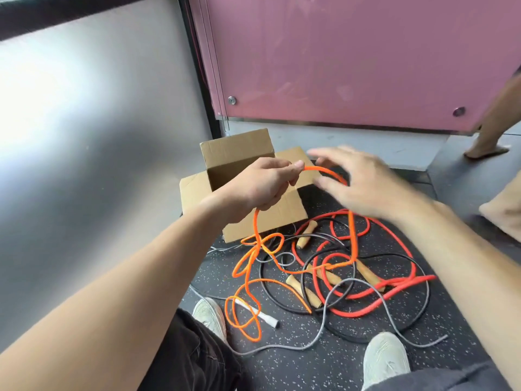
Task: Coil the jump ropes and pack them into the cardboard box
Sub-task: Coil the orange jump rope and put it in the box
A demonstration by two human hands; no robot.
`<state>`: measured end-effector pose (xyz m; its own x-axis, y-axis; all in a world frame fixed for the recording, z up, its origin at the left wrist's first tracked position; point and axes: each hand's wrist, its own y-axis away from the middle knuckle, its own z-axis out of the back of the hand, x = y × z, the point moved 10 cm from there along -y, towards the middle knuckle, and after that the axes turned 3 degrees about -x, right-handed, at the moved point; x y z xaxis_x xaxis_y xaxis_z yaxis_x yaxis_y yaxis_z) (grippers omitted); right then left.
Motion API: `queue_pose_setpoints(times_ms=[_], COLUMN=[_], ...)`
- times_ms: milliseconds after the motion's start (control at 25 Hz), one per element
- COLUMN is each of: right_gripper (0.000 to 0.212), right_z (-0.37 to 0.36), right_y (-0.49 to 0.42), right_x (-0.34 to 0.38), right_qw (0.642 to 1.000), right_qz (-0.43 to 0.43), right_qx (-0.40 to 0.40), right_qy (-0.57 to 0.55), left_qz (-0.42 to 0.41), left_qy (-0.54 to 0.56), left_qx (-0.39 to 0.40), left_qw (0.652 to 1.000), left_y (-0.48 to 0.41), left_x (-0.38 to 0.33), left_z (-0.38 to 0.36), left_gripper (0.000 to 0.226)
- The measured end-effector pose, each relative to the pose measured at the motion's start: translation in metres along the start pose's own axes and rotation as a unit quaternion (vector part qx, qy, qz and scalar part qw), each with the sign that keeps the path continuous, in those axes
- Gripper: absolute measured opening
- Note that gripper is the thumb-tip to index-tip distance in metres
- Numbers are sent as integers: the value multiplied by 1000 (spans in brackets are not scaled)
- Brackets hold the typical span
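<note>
My left hand grips a thin orange jump rope above the open cardboard box. The rope arcs from that fist to the right and passes under my right hand, which is blurred, its fingers spread and straight over the arc. Both ends of the orange rope hang down to the floor, where it lies in loose loops; one white handle shows near my left shoe. A thick red rope, a black rope and a grey rope lie tangled with wooden handles.
The box stands against a grey wall with its flaps open, a pink panel behind it. My shoes stand at the near edge of the rope pile on speckled black flooring. Another person's leg and foot are at far right.
</note>
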<state>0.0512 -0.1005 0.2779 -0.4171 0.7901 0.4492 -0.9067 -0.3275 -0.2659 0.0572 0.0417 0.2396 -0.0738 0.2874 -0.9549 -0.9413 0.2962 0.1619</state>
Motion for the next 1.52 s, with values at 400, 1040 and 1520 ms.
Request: queue_pose_setpoints(times_ms=[400, 1040, 1520], right_gripper=[38, 17, 23], right_z=[86, 49, 20], right_y=[27, -2, 5], right_x=[-88, -14, -36], right_qw=[904, 987, 995], right_qz=[-289, 1, -91], right_qx=[-307, -159, -11], right_qy=[75, -22, 32], left_qz=[29, 29, -78], left_qy=[-7, 60, -69], left_qx=[-7, 24, -204], left_qw=[1000, 997, 973], left_y=[4, 9, 17], left_x=[3, -2, -15], left_z=[11, 8, 60], left_gripper=[51, 37, 32])
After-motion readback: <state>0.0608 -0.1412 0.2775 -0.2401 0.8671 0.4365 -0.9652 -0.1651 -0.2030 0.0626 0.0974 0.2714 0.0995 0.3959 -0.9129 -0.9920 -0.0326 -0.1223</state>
